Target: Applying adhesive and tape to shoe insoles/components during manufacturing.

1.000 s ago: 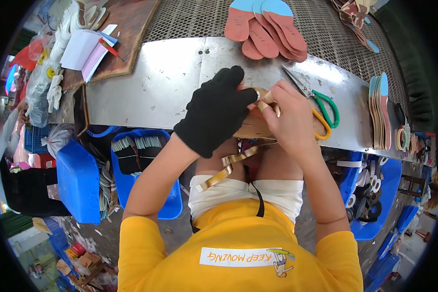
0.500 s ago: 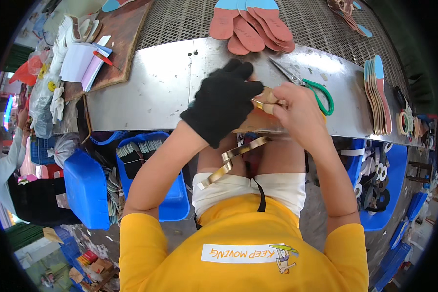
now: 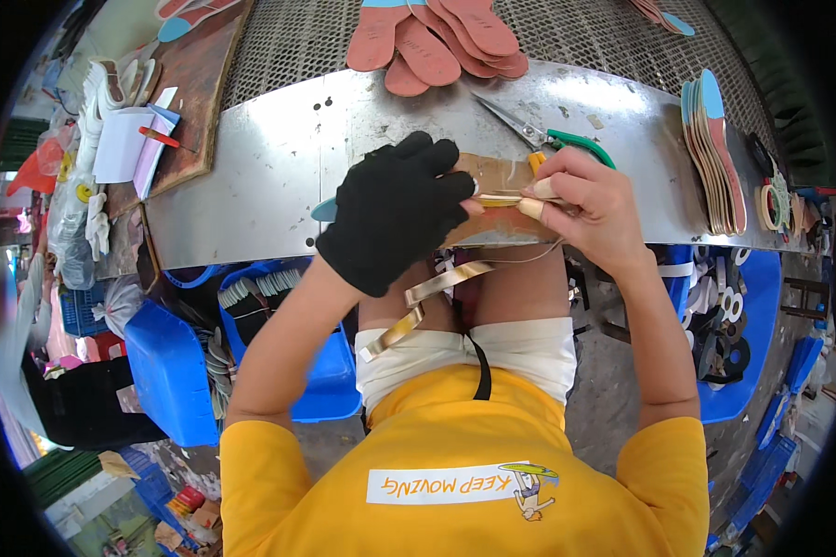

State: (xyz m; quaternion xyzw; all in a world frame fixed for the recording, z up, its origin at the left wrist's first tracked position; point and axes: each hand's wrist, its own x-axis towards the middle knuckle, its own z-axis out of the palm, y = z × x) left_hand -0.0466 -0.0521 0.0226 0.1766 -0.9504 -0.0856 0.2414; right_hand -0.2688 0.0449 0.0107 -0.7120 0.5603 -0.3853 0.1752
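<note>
My left hand (image 3: pixel 395 213), in a black glove with bare fingertips, is closed at the table's front edge and pinches a shiny gold strip (image 3: pixel 500 198). My right hand (image 3: pixel 590 200), bare with pale wraps on its fingertips, grips the strip's other side, so a short length spans the gap. More gold ribbon (image 3: pixel 432 283) dangles in folds over my lap, and a thin pale strand hangs below the right fingers. A blue rounded tip (image 3: pixel 323 210) like an insole's end pokes out left of the glove; whether the hand holds it is hidden. Beneath the fingers lies a brown board (image 3: pixel 492 172).
Scissors with green handles (image 3: pixel 581 141) lie beyond my right hand, beside a yellow handle (image 3: pixel 536 162). Red-and-blue insoles (image 3: pixel 427 51) lie at the back; another stack (image 3: pixel 715 158) stands right. Blue bins (image 3: pixel 167 371) sit under the table. A person (image 3: pixel 74 390) is at far left.
My right hand has drawn apart from the left, opening a gap spanned by the gold strip. A thin strand now shows below it. More of the blue tip appears beside the glove. The view has shifted slightly.
</note>
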